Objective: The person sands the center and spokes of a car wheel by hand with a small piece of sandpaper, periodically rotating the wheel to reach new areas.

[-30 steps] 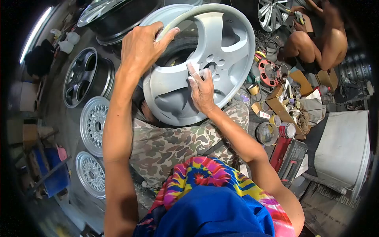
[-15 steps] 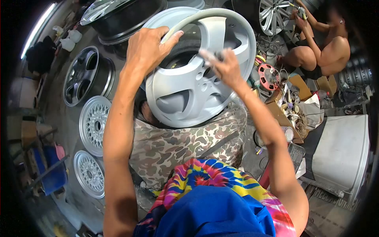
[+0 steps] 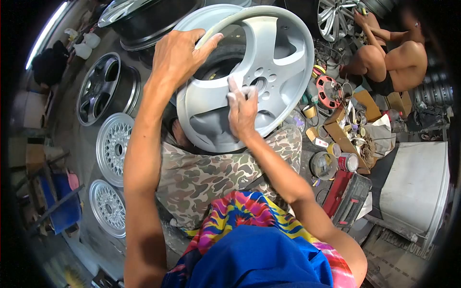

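A grey alloy wheel rim (image 3: 288, 91) with broad spokes leans tilted against my camouflage-covered legs. My left hand (image 3: 180, 53) is closed around its upper left edge, thumb over the lip. Lower down, my right hand (image 3: 242, 108) lies against a spoke just left of the centre hole, its fingertips whitened with dust. These fingers are partly bent and press on the metal. Whatever lies under them, if anything, is hidden.
Lattice wheels (image 3: 115, 149) and a dark spoked wheel (image 3: 98, 89) lie on the left. At right are a red reel (image 3: 329, 91), a cardboard box (image 3: 343, 144) of clutter, tins and a toolbox (image 3: 348, 199). Another person (image 3: 401, 62) crouches by a silver wheel (image 3: 331, 21).
My right hand has moved down and left across the wheel, from right of the upper spoke to the left spoke. My left hand keeps its hold. The wheel barely shifts.
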### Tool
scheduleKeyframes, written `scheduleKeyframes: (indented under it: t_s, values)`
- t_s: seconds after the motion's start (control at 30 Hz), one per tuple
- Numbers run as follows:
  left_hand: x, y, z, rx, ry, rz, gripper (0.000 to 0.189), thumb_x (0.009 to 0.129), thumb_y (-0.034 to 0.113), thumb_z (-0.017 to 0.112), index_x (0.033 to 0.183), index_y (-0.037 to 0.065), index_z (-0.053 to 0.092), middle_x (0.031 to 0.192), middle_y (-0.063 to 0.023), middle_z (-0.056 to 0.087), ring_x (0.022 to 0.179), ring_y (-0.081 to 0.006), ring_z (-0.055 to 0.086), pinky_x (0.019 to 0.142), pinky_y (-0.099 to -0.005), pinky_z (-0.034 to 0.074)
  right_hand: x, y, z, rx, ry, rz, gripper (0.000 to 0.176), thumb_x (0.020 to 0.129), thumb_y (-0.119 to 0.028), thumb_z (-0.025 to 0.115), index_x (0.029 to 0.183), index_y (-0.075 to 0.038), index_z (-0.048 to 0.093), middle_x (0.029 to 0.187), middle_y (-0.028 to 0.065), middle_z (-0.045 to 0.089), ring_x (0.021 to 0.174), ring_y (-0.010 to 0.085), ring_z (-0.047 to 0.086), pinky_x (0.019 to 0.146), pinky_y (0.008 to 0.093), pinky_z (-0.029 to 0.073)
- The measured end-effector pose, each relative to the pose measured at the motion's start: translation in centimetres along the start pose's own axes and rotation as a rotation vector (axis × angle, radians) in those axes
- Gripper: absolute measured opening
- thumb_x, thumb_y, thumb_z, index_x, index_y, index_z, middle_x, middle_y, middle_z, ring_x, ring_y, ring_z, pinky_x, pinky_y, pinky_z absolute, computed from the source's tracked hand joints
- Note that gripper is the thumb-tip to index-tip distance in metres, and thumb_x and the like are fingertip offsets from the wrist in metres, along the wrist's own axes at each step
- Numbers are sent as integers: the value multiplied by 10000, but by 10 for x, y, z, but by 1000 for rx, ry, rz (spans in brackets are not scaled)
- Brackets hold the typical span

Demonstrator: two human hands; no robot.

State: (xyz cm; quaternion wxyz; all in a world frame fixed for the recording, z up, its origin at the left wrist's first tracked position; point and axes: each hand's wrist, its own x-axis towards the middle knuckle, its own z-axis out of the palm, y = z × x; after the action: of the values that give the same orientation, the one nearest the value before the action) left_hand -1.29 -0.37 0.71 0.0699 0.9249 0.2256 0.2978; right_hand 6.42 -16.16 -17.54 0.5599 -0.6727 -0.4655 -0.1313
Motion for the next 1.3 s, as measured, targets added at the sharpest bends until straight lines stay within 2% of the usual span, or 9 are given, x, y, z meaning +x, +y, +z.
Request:
scheduleKeyframes:
  t_s: [0.17,0.3,0.37,0.57,0.7,0.87,0.97,1.1,1.3]
  values:
    - [-2,3,2,-23,6,-7,495,959,480,670,824,5,713,608,-243,551,605,-456,538,598,-465,472,6,27,-13,-138,10,-105,435,898,-113,717,1333,-120,708,826,84,433,804,272,439,728,405,400]
    - [-1,1,1,-11,-13,-13,498,960,481,669,825,4,716,606,-239,558,600,-448,553,605,-463,480,-2,-17,4,-10,20,-1,403,919,-114,698,1321,-108,713,813,83,454,802,280,451,742,393,412]
    - [-2,-2,3,-33,29,16,498,959,480,671,819,5,715,605,-238,561,599,-447,554,604,-460,481,-4,-35,3,31,0,-69,407,915,-121,706,1321,-106,712,810,81,455,802,281,452,743,396,412]
    - [-3,2,2,-55,30,11,501,959,469,675,790,-2,697,597,-245,540,586,-451,534,590,-461,468,12,17,-21,-239,-54,-97,456,888,-119,722,1343,-120,697,841,91,486,813,284,459,729,413,398]
    - [-3,-2,3,-64,35,21,521,961,474,672,769,-10,678,582,-242,510,553,-432,468,570,-451,448,16,-40,-2,-29,-104,-142,517,873,-107,731,1384,-152,667,866,91,454,828,283,445,756,404,404]
    - [-2,0,-6,-175,-71,-36,568,991,481,636,744,-30,640,565,-232,431,550,-376,337,544,-432,407,23,-12,-39,-149,-231,-224,469,870,-158,745,1336,-152,693,856,81,435,813,269,448,723,401,374]
    - [-4,-2,4,-189,32,-10,584,1001,488,619,741,-35,637,569,-231,420,547,-372,334,546,-439,398,31,-24,-35,-84,-240,-241,444,872,-173,740,1314,-147,702,857,76,438,807,269,452,725,399,379]
    - [-2,1,-2,-126,-21,-69,572,1002,490,614,758,-25,660,583,-235,437,558,-385,337,554,-436,403,53,-62,-4,-77,-252,-275,474,862,-186,743,1330,-144,683,885,84,466,848,270,471,760,409,380]
    - [-3,-3,9,-158,-4,-44,549,1001,489,617,775,-9,670,587,-222,440,551,-363,327,553,-429,401,40,-46,-31,-139,-264,-362,487,857,-174,750,1340,-157,691,872,79,447,839,265,459,738,398,363]
